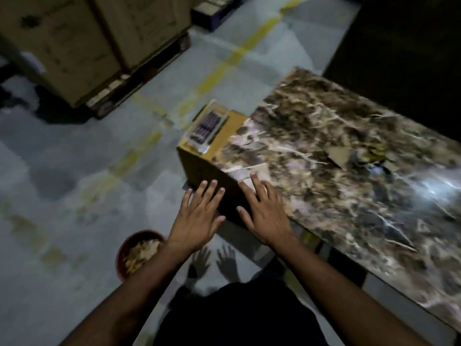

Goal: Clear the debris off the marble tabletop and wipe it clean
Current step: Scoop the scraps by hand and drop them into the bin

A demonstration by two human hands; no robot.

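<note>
marble bench (336, 176), brown with pale veins, runs away to the right. debris (359, 153), cardboard scraps and a small blurred heap, lies on the bench well beyond the hands. right hand (264, 216) hovers at the bench's near-left corner, fingers (257, 186) straight and spread wide, holding nothing. left hand (197, 218) just left of that corner, off the bench, fingers spread too, empty. cardboard box (212, 156) butts the bench's left end, a clear packet (207, 126) on top. red bucket (139, 253) of scraps on the floor, near-left of the bench.
</note>
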